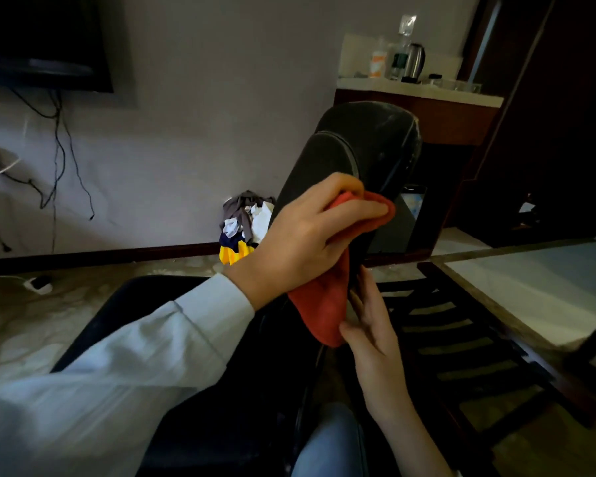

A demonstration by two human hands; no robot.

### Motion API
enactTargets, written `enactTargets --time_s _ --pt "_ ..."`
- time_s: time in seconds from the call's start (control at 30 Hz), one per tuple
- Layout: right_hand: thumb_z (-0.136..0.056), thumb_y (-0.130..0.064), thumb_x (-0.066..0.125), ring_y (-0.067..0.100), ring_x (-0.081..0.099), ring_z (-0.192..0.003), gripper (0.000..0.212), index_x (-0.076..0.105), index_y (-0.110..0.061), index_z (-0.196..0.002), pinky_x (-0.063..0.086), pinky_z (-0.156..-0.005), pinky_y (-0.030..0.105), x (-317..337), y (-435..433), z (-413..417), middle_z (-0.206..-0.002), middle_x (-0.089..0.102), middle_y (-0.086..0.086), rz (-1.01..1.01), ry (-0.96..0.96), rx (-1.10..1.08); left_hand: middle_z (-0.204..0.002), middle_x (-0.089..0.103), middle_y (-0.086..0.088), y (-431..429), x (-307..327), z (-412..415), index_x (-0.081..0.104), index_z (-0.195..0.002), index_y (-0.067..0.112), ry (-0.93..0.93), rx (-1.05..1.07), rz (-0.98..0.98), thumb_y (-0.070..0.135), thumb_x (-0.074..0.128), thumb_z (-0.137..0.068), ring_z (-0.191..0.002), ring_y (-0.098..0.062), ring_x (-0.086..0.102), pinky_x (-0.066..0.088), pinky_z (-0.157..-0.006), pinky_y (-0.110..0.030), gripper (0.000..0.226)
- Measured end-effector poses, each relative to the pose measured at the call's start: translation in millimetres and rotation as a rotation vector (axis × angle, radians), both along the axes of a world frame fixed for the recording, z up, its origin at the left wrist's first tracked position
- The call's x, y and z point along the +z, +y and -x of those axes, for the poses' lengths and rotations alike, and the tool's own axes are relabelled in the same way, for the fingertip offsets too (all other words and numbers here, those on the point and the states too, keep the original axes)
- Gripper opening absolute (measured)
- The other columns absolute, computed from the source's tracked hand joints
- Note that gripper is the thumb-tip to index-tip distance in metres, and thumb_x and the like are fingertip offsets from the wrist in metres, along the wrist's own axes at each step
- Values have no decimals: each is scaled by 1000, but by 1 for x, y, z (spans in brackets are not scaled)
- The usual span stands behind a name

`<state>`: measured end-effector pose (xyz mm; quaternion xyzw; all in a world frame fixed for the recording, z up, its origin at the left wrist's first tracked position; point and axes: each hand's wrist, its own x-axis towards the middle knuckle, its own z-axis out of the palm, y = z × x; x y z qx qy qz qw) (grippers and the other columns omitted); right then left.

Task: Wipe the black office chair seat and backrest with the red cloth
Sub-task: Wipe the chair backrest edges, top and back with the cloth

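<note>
On chair backrest [324, 173], L hand [300, 242] gripping red cloth [320, 308], R hand [372, 325] flat on backrest edge

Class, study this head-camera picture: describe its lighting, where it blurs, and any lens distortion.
Head view: dim overall, brightest on the pale tabletop at right. Head view: the left hand, red cloth and backrest are fairly sharp; the sleeve at lower left smears, and the kettle is soft. Head view: the wide lens makes the door frame at right lean.
</note>
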<state>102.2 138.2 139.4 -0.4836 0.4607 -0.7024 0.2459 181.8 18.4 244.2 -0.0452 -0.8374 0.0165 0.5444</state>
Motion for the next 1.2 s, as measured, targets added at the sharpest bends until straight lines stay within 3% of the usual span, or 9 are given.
enactTargets --time_s 0.17,0.3,0.47,0.63,0.7,0.83,0.93,1.07,1.2 --pt "-77 -2 46 -10 45 -122 67 34 -35 -134 41 -88 7 -4 -4 -7 -133 45 -26 6 23 -13 -112 42 -4 -2 -26 -6 51 -116 19 -14 58 129 4 59 -88 -91 -25 57 52 -61 -42 33" --pt "-85 5 45 -13 44 -121 65 32 -36 -133 41 -87 5 -7 -4 -9 -133 43 -25 9 11 -6 -111 44 -4 -2 -47 -8 52 -116 19 -9 78 117 4 59 -87 -90 -24 57 53 -59 -40 33" --pt "-79 1 43 -6 46 -124 66 32 -34 -134 41 -90 8 -15 -4 -7 -129 52 -31 -13 12 6 -108 45 -5 -3 -79 -16 54 -115 16 -38 100 147 5 60 -86 -87 -21 54 48 -62 -33 32" --pt "-79 1 42 1 38 -133 70 33 -38 -136 37 -104 18 -25 -2 -2 -139 46 -22 -40 58 -16 -109 46 -6 -5 -102 -31 54 -114 13 -231 84 279 8 43 -96 -83 -27 60 48 -62 -36 22" --pt "-77 1 42 2 39 -132 70 36 -40 -134 38 -101 16 -28 0 -3 -137 48 -23 -58 42 -9 -109 46 -4 -4 -98 -36 53 -115 16 -271 73 260 10 45 -95 -86 -24 58 49 -61 -37 22" --pt "-79 3 41 -6 48 -121 62 38 -34 -129 42 -89 8 -30 2 -8 -123 58 -29 -63 7 5 -109 45 -1 3 -70 -35 54 -115 22 -99 56 77 14 55 -92 -91 -17 54 50 -69 -31 25" --pt "-80 3 43 -9 47 -121 64 37 -39 -128 42 -87 7 -34 3 -9 -130 50 -23 -79 -1 -13 -109 45 0 8 -47 -25 56 -114 24 -10 -13 -115 13 60 -91 -92 -17 57 52 -74 -35 26" --pt "-76 -5 44 -7 45 -123 65 35 -39 -131 41 -89 8 -42 3 -8 -129 50 -28 -98 12 -15 -111 45 -2 4 -51 -15 54 -117 22 -37 19 -62 10 60 -91 -94 -20 56 51 -72 -36 29" --pt "-78 -6 45 -5 41 -128 67 33 -43 -132 40 -94 10 -44 1 -8 -138 43 -20 -112 46 -5 -110 45 -1 2 -63 -12 54 -115 21 9 58 8 8 56 -93 -87 -24 58 51 -62 -39 26"
